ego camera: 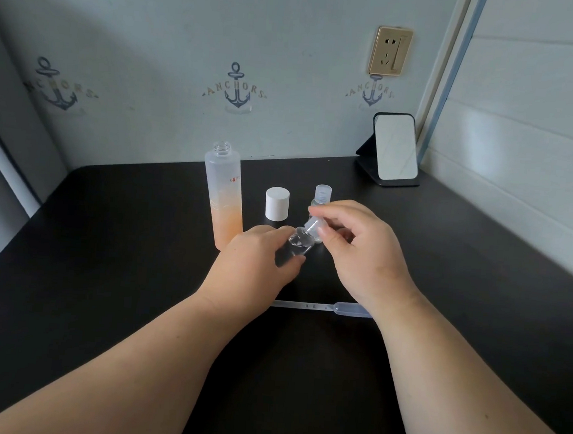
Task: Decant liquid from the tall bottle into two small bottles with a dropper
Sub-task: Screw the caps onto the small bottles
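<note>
A: What surrounds the hands?

B: A dark table (107,238) spreads under both arms, set in a corner of pale walls. Well beyond the right hand (354,252) a mirror (395,149) leans on its stand, with a socket (389,51) on the wall above it.

A: And the tall bottle (224,195)?

B: It stands upright and uncapped just beyond the left hand (255,262), its lower part orange with liquid. Its white cap (277,204) sits beyond and between the hands.

A: What do the hands hold?

B: The left hand grips a small bottle (298,243) by its body, fingers curled round it. The bottle's long axis tilts up and away toward the right hand, whose fingers pinch its lid (315,226). It looks like the lid is being twisted off, though which way it turns cannot be told.

A: The other pieces?

B: The second small bottle (322,195) stands capped just beyond the right hand. The dropper (323,307) lies flat on the table, nearer than both hands, running crosswise, bulb under the right wrist. The right hand looks nearer to take it.
</note>
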A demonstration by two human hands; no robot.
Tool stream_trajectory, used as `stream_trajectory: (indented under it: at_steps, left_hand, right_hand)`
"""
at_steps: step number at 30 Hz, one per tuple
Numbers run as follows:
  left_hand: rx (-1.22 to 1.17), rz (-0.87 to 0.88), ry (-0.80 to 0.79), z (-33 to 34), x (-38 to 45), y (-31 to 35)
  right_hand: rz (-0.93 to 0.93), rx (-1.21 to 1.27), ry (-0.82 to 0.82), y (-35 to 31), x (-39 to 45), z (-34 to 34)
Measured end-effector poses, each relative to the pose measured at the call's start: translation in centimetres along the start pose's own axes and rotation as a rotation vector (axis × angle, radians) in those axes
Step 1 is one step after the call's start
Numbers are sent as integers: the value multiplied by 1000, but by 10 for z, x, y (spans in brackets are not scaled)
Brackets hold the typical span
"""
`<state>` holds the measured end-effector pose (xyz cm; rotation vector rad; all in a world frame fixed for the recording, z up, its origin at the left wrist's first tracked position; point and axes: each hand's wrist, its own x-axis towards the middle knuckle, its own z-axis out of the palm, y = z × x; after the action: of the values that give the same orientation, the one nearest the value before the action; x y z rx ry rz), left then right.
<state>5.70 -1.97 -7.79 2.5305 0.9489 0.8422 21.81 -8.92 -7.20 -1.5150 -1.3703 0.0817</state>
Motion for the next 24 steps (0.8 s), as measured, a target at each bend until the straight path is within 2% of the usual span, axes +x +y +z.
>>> stream_trajectory:
  at_steps: [4,9,13,16,20,24]
  left_hand:
    - [1,3,8,0,0,0]
    - [5,1,8,0,0,1]
    - [6,9,9,0,0,1]
    - [9,8,13,0,1,1]
    - [11,9,14,1,0,2]
    - [2,1,18,1,0,1]
  right_hand:
    - [61,47,20,3,1,1]
    - [40,56,20,4,0,1]
    - [114,116,34,4,1,1]
    - [72,122,-15,2,-1,1]
    - [64,35,44,3,0,3]
    - [89,140,-6,3,-1,2]
